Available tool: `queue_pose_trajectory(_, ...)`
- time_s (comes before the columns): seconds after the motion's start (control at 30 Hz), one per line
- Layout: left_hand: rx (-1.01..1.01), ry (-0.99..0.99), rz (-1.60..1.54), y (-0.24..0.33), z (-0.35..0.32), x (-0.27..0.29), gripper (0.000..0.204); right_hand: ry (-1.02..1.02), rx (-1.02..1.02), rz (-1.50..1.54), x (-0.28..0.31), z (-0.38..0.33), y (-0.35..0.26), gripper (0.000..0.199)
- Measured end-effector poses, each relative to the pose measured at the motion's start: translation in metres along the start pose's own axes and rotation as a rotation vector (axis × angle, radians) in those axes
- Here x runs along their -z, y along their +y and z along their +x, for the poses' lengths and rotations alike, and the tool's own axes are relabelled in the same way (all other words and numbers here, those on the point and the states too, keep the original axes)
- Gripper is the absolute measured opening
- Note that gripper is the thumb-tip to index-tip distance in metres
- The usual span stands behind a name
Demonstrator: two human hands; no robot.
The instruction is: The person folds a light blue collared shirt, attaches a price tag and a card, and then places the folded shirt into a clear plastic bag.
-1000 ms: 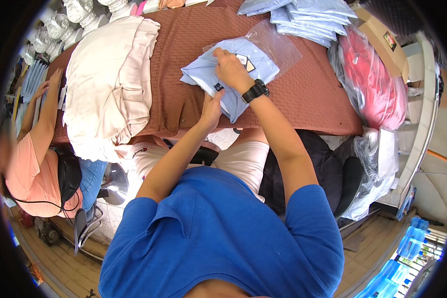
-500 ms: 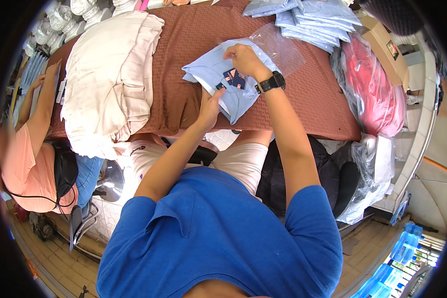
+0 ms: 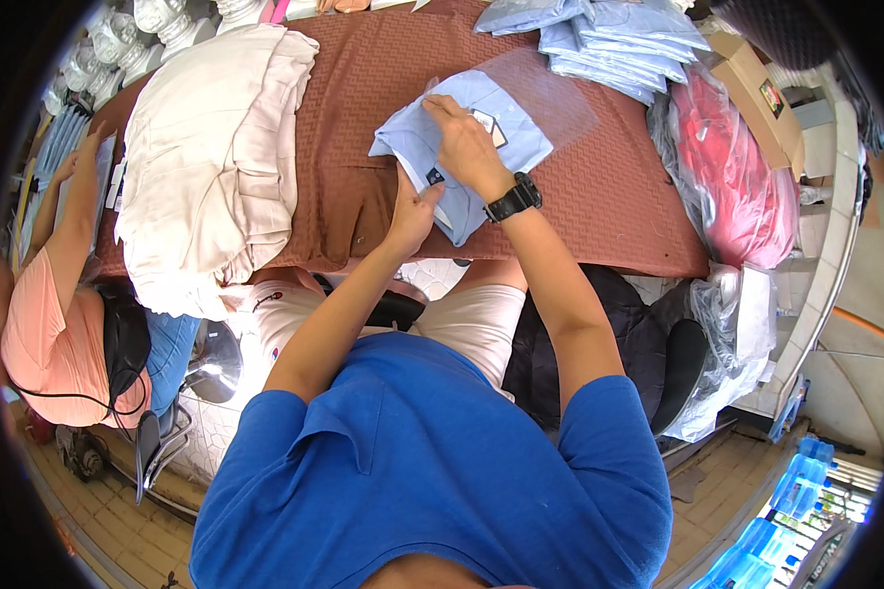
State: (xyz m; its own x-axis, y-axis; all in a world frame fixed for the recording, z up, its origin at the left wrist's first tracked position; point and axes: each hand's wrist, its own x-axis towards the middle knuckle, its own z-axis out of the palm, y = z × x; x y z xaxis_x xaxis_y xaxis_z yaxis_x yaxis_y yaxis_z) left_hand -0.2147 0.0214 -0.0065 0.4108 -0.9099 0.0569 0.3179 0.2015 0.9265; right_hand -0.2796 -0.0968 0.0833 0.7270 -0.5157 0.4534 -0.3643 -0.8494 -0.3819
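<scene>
A folded light blue shirt lies on the brown-covered table in front of me, partly in or on a clear plastic bag that spreads out past its far right side. My left hand grips the shirt's near left edge, its thumb on top beside a small dark label. Across the shirt's middle lies my right hand, fingers stretched out toward the far left, a black watch on the wrist. A hang tag pokes out beside its knuckles; the rest of the tag is hidden beneath the hand.
Cream folded garments are heaped at left. Bagged light blue shirts form a stack at far right, near a plastic-wrapped red bundle and a cardboard box. A person in a peach top sits at far left.
My right hand has come nearer and to the left, flattening out over the dark tags that lay exposed on the shirt. My left hand keeps its hold on the edge.
</scene>
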Motion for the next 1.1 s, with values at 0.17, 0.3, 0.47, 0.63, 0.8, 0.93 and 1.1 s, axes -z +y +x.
queue_pose_trajectory(0.17, -0.027, -0.025, 0.005, 0.006, 0.003, -0.002, 0.078, -0.004, 0.011, 0.010, 0.003, -0.008, -0.014, 0.057)
queue_pose_trajectory(0.3, -0.034, -0.010, -0.007, 0.010, 0.007, -0.008, 0.079, 0.024, 0.013, 0.036, 0.015, -0.008, -0.022, 0.057)
queue_pose_trajectory(0.47, 0.055, 0.100, -0.072, 0.023, 0.001, -0.010, 0.075, 0.039, 0.031, 0.096, 0.016, -0.013, -0.010, 0.057)
queue_pose_trajectory(0.63, 0.132, 0.270, -0.261, 0.015, 0.024, 0.013, 0.057, 0.017, 0.049, 0.165, 0.011, -0.013, -0.013, 0.058)
queue_pose_trajectory(0.8, 0.349, 0.118, -0.492, 0.020, 0.032, 0.026, 0.045, 0.008, 0.066, 0.183, 0.007, -0.014, -0.006, 0.058)
queue_pose_trajectory(0.93, 0.285, 0.043, -0.485, 0.019, 0.034, 0.033, 0.046, -0.014, 0.078, 0.197, 0.008, -0.013, -0.006, 0.059)
queue_pose_trajectory(1.1, 0.238, 0.047, -0.296, 0.016, 0.035, 0.027, 0.054, -0.020, 0.088, 0.182, 0.007, -0.015, -0.002, 0.062)
